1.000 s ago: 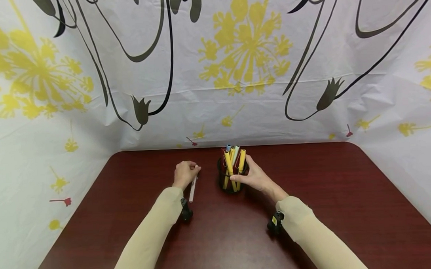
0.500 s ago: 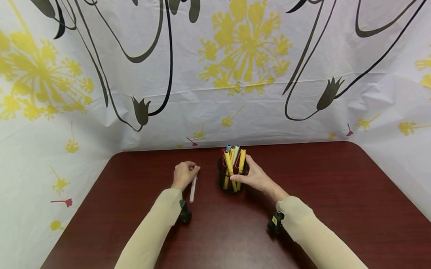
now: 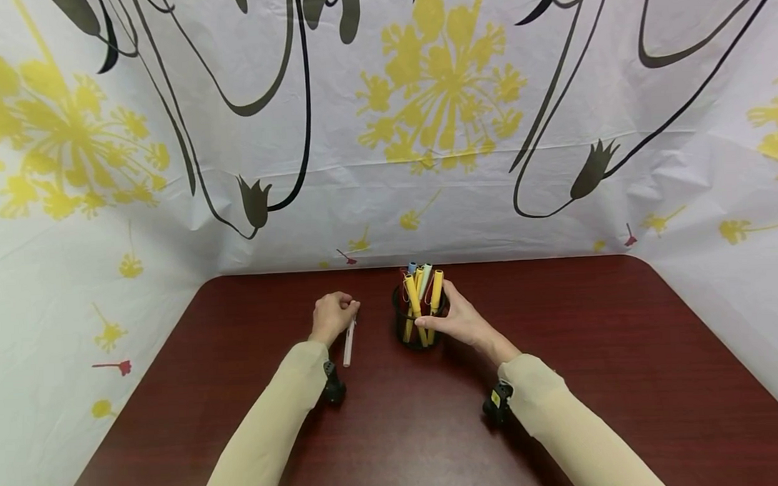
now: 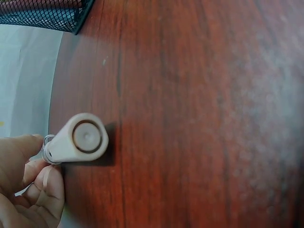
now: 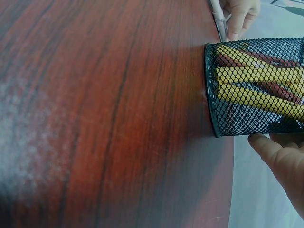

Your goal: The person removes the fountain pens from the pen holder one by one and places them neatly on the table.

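A pale pinkish-white pen (image 3: pixel 349 344) lies on the dark red table, its near end toward me. My left hand (image 3: pixel 332 316) pinches its far end between thumb and fingers. In the left wrist view the round end of the pen (image 4: pixel 87 137) faces the camera, with the fingertips close to its wire clip. To the right stands a black mesh pen holder (image 5: pixel 256 123), upright and full of several yellow, red, blue and pale green pens. My right hand (image 3: pixel 459 319) grips the holder from its right side, thumb in front; the other fingers are partly hidden behind it.
The wooden table (image 3: pixel 395 429) reaches back to a white sheet (image 3: pixel 337 230) with yellow and dark plant prints. This sheet also hangs along the left and right sides. The holder stands near the table's back edge, a short way right of the pen.
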Tool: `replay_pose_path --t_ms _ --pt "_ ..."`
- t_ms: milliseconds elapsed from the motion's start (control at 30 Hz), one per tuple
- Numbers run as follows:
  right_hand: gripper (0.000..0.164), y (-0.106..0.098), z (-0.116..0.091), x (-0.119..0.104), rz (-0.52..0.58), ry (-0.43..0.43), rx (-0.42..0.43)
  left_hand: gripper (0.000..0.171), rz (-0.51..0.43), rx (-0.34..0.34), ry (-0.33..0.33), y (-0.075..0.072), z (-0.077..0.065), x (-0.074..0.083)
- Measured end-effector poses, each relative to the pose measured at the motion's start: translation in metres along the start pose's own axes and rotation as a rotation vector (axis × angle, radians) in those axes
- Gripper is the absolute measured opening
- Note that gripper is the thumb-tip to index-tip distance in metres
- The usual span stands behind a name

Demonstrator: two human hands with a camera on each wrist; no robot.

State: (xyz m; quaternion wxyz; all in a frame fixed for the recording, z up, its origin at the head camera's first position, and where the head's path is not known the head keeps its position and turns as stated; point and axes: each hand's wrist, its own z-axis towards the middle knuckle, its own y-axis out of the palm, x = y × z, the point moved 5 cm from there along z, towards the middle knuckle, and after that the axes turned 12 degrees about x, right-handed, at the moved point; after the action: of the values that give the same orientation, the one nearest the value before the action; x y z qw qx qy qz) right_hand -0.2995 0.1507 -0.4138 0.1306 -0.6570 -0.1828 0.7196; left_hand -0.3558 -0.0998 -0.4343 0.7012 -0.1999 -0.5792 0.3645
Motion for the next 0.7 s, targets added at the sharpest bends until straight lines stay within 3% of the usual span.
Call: replay_pose_path --t_ms 267,400,567,700 --pt "0.106 0.0 0.0 0.0 0.002 0.002 -0.001 0.033 -0.021 -0.002 0.014 -0.004 -0.002 0.0" --pt "0.105 0.001 0.001 0.001 -0.001 0.002 -0.004 0.032 -0.044 0.01 0.054 -0.007 0.001 0.001" --pt "0.104 0.0 0.002 0.003 0.016 0.007 -0.016 0.033 -0.195 -0.029 0.086 -0.011 0.002 0.013" --pt "0.102 0.001 0.003 0.004 0.033 0.019 -0.027 0.033 -0.368 -0.082 0.04 -0.012 0.0 0.027"
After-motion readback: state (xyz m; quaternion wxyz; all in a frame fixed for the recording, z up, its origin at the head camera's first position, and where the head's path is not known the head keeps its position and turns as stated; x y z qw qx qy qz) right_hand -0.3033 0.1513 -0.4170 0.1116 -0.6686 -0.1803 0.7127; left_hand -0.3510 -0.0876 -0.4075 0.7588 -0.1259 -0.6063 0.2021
